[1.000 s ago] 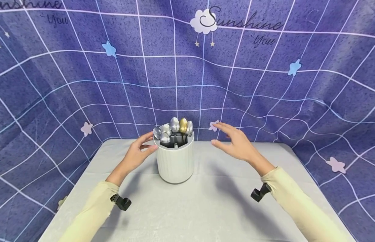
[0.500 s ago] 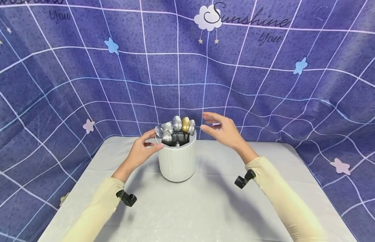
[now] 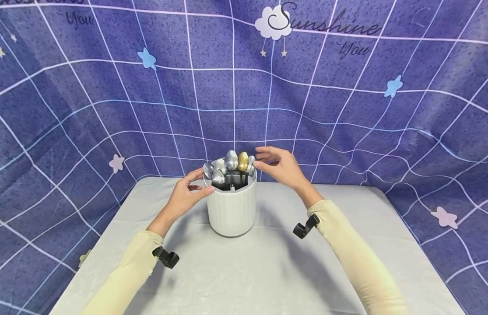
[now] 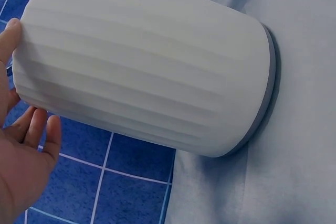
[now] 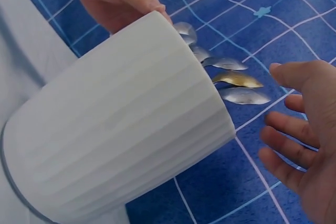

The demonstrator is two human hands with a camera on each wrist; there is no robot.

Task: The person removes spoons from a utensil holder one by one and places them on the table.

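Note:
A white ribbed utensil holder [image 3: 232, 214] stands upright on the table, several spoons rising bowl-up from its dark divided inside. One gold spoon [image 3: 243, 161] is among silver spoons [image 3: 231, 160]. My left hand [image 3: 182, 197] holds the holder's left side at the rim, thumb in front and fingers behind; the left wrist view shows the thumb on the edge of the holder [image 4: 142, 61]. My right hand [image 3: 281, 166] hovers at the upper right of the spoons. In the right wrist view its spread fingers hold nothing, a small gap from the rightmost silver spoon [image 5: 245, 96].
A pale grey cloth covers the table [image 3: 236, 280]. Close behind it hangs a purple-blue curtain [image 3: 212, 87] with grid lines, stars and lettering, which also wraps both sides. Black camera mounts [image 3: 307, 226] sit on both sleeves.
My right hand has moved left and slightly up, from well right of the holder to beside the spoons. My left hand stays at the rim. The head view has shifted a little.

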